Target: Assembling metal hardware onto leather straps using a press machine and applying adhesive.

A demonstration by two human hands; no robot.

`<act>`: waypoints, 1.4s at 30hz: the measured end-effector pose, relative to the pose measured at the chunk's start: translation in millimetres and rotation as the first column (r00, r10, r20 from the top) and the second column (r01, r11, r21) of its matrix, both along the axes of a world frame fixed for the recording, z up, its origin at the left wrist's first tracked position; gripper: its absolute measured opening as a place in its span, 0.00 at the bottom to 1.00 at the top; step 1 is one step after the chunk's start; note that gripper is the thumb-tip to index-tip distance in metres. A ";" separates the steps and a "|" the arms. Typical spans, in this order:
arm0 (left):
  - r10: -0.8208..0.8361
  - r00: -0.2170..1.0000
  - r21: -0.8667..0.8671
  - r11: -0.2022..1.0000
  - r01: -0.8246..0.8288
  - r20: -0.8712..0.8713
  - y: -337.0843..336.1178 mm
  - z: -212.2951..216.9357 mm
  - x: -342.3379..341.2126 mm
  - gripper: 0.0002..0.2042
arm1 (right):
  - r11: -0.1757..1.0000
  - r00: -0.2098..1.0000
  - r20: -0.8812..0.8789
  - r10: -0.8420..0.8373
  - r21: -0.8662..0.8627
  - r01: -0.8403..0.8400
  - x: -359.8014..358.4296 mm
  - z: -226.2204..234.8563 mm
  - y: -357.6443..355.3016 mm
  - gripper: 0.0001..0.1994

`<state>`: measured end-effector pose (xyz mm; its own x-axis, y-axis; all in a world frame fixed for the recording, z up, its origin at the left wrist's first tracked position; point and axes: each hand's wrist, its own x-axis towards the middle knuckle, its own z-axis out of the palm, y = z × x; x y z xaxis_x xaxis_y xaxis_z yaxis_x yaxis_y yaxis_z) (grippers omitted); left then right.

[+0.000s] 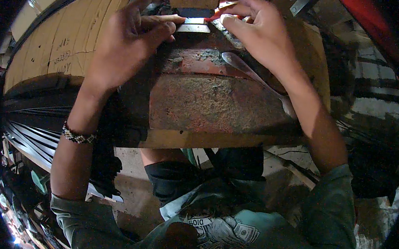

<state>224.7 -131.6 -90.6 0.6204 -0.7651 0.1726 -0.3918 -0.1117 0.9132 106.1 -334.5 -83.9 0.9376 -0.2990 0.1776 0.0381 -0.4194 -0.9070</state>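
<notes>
The block (210, 98) is rusty red, mottled with grey-green crust. The strip (194, 24) between the hands gleams silver, as does the spoon (252, 75). The worktop (67, 39) is pale tan wood with dark scribbles. The bracelet (77, 136) is beaded black and white. The shirt (331, 214) is grey-green with a banknote print.

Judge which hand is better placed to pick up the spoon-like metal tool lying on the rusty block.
Right, probably. The right hand pinches the small metal strip directly above the tool, whose handle runs under the right forearm. The left hand presses the strip from the far side.
</notes>
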 end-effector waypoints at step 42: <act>-0.004 0.964 0.072 0.997 -0.016 0.267 -2.8 3.4 -3.3 0.27 | 0.910 0.991 0.051 -0.124 -0.392 0.134 -1.4 -14.1 -1.4 0.30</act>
<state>221.4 -134.4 -87.2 0.5642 -0.7780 0.2764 -0.6193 -0.1773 0.7649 104.7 -335.8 -98.0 0.8893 -0.3184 0.3282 -0.0209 -0.7452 -0.6665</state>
